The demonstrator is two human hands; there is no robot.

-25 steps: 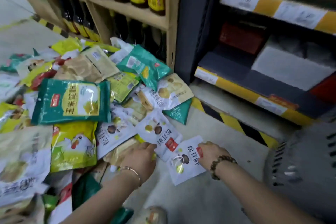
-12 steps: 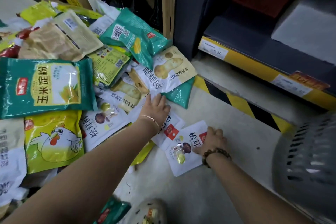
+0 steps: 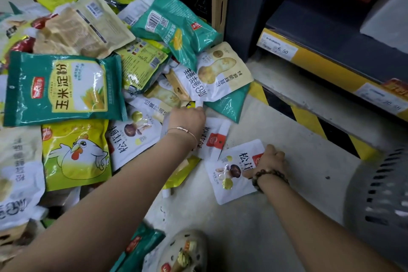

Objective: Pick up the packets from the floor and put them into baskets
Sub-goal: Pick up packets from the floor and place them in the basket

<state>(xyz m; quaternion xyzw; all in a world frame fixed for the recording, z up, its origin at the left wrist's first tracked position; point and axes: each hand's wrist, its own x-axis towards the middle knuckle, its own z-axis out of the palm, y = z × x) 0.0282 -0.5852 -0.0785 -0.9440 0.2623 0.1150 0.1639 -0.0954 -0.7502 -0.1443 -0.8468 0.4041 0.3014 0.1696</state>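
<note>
Left hand [image 3: 186,120] has curled its fingers into the packet pile [image 3: 141,137] (grip hidden). Right hand [image 3: 270,159] pinches the mushroom packet [image 3: 229,174] by its far corner; the packet lies flat on the floor [image 3: 287,205] left of those fingers, the basket [image 3: 379,194] to their right.

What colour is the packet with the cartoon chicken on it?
The chicken packet is yellow-green with a white chicken, clearest in the head view.

A thin bangle [image 3: 183,130] sat behind the left hand [image 3: 187,119], dark beads [image 3: 268,175] behind the right hand [image 3: 270,160]; 1 pale, charm-studded clog [image 3: 185,249] showed.
</note>
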